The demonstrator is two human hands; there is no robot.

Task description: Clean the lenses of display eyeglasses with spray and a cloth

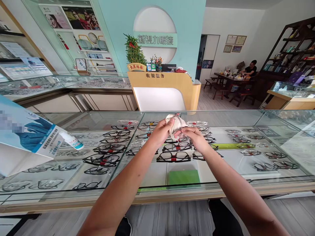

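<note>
Above the glass counter, both hands meet in front of me around a crumpled white cloth (178,124) and a pair of thin-framed eyeglasses (184,140). My left hand (160,131) is closed on the cloth, its thumb pressed on top. With fingers pinched together, my right hand (194,135) grips the eyeglasses at the cloth's right side. One lens shows below the fingers; the cloth and hands hide much of the frame. Under the glass, directly below my hands, lie rows of dark-rimmed display glasses (173,157) with red tags.
A white spray bottle (72,141) stands on the glass counter (152,183) at left, beside a large blue-and-white display board (27,131). A green box (184,177) lies inside the case. Beyond are a wooden reception desk (162,82) and a person (250,70) seated at a table.
</note>
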